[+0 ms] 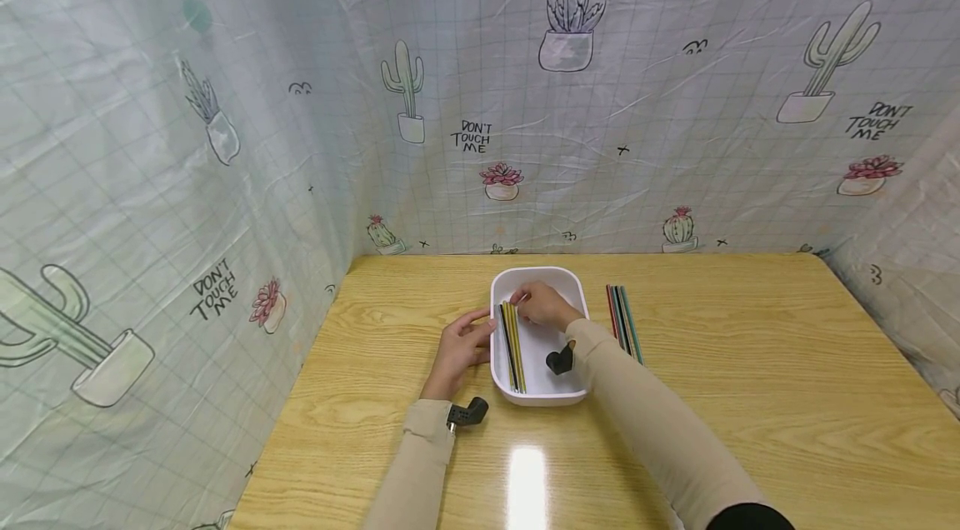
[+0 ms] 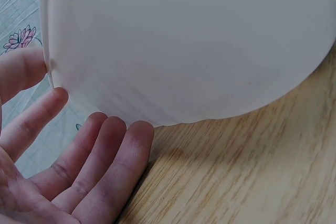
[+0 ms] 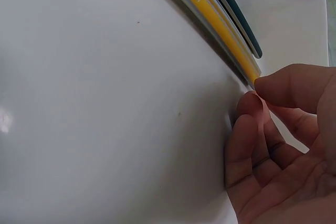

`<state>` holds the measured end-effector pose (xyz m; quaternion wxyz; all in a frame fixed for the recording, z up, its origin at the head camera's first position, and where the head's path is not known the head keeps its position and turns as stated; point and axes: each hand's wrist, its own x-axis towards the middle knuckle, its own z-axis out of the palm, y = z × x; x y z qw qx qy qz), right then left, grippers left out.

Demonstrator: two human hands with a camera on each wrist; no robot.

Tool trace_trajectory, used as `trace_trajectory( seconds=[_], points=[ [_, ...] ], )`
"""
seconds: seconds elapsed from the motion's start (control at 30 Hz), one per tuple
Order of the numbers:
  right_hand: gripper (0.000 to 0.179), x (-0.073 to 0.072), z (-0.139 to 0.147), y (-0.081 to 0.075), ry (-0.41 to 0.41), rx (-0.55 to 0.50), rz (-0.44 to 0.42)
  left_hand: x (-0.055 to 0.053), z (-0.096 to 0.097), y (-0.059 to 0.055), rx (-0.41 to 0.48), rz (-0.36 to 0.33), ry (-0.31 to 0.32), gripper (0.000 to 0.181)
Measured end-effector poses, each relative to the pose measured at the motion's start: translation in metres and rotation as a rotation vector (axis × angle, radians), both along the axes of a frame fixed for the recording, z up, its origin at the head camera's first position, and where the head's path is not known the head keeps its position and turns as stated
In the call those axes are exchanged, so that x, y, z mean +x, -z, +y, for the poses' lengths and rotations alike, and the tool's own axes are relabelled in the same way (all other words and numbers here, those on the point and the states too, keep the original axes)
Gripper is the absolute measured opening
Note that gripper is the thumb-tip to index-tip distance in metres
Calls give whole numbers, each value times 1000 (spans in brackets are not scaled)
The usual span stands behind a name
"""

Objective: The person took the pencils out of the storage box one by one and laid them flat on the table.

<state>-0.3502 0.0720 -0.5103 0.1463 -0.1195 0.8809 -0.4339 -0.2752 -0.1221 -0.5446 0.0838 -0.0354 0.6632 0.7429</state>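
A white plastic box point(image 1: 536, 399) stands on the wooden table with yellow pencils point(image 1: 517, 351) and a black pencil point(image 1: 508, 347) lying lengthwise along its left side. My right hand point(image 1: 542, 307) reaches into the box at its far end. In the right wrist view, its thumb and fingertips pinch the end of a yellow pencil point(image 3: 210, 17); a dark pencil point(image 3: 236, 19) lies beside that one. My left hand point(image 1: 459, 351) rests against the box's left outer wall. The left wrist view shows its fairly straight fingers point(image 2: 137, 140) touching the wall, with the thumb at the rim.
Right of the box, a red pencil point(image 1: 612, 309), a dark pencil and a teal pencil point(image 1: 632, 326) lie side by side on the table point(image 1: 750, 363). A patterned curtain point(image 1: 615, 172) hangs behind the table and along its sides. My right forearm crosses the box's right rim.
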Motion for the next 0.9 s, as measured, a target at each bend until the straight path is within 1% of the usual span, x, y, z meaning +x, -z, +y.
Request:
trace_trajectory(
  seconds=[0.13, 0.37, 0.47, 0.67, 0.9],
  points=[
    [30, 0, 1, -1, 3, -5, -4, -1, 1, 0, 1, 3, 4, 45],
    [28, -1, 1, -2, 17, -49, -70, -1, 1, -2, 2, -9, 2, 44],
    [27, 0, 1, -4, 25, -86, -97, 0, 1, -4, -1, -6, 0, 43],
    [29, 2, -2, -5, 38, -200, -123, 0, 1, -5, 2, -4, 3, 44],
    [32, 7, -5, -6, 79, -283, -163, 1, 1, -6, 5, -9, 7, 45]
  ],
)
